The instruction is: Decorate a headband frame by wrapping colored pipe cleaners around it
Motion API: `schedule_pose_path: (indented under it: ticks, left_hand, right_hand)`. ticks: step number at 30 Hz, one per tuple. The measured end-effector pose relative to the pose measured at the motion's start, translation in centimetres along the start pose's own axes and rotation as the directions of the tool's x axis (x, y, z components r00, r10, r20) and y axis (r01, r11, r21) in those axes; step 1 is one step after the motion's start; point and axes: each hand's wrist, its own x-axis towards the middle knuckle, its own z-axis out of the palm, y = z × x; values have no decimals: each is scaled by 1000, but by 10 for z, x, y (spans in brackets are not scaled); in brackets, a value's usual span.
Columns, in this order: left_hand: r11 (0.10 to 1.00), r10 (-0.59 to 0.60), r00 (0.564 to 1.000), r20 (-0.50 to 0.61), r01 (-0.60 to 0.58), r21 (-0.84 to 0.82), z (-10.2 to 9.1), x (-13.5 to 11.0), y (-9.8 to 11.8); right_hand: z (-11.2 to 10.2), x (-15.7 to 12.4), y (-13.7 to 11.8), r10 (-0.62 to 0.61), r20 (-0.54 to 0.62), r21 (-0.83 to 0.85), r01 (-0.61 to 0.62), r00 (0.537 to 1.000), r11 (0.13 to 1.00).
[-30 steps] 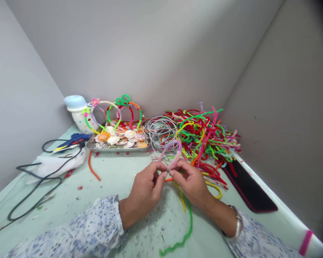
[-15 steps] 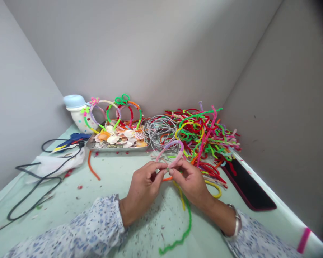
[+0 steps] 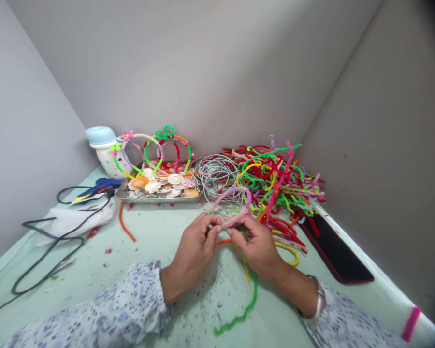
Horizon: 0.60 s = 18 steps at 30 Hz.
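Note:
A curved headband (image 3: pixel 248 197) wrapped in pink and lilac fuzzy pipe cleaner arches above my fingertips. My right hand (image 3: pixel 260 247) pinches its pink near end between thumb and forefinger. Close against it, my left hand (image 3: pixel 195 247) is closed in a pinch at the tip of that same end, where a bit of green shows. A green pipe cleaner (image 3: pixel 254 296) trails from beneath my right hand and curls across the table toward me. Yellow (image 3: pixel 247 270) and orange (image 3: pixel 223 241) pipe cleaners lie under and between my hands. The fingertips partly hide the joint.
Behind stand a metal tray (image 3: pixel 159 199) of shells, finished headbands (image 3: pixel 143 137), a coil of grey wire (image 3: pixel 217 179) and a heap of pipe cleaners (image 3: pixel 275 179). Left are a glue gun (image 3: pixel 101 186), black cable (image 3: pixel 32 263) and white cup (image 3: pixel 110 162). A black mat (image 3: pixel 339 256) lies right.
The headband has turned slightly in my fingers; its arch sits a little to the right and a green bit shows at its far end. Both hands keep their pinch.

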Motion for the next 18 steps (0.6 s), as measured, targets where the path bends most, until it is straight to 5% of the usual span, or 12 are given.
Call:
schedule_pose_path:
  ticks: [18]
  left_hand:
    - [982, -109, 990, 93, 122, -144, -2, 2, 0]
  right_hand:
    - [-2, 1, 0, -99, -8, -77, 98, 995, 992]
